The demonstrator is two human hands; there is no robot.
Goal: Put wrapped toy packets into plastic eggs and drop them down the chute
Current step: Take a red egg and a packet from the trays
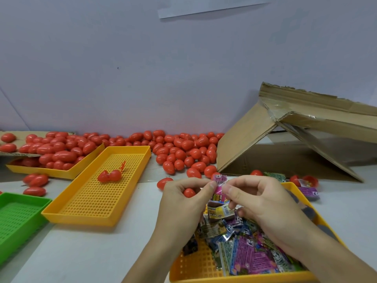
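Both hands pinch one pink packet (219, 181), standing roughly upright between left hand (183, 198) and right hand (261, 198). Left hand also cups a red egg (189, 193), just below-left of the packet.

— Where is the camera?

— On my head. It looks forward and down at my left hand (184, 196) and right hand (263, 198), which meet low in the middle, very close.

— What is past them?

— The red eggs (179, 149) lie farther off, the wall (122, 68) behind them. The cardboard chute (285, 139) sits up and to the right.

— Any other view?

— No, only this one.
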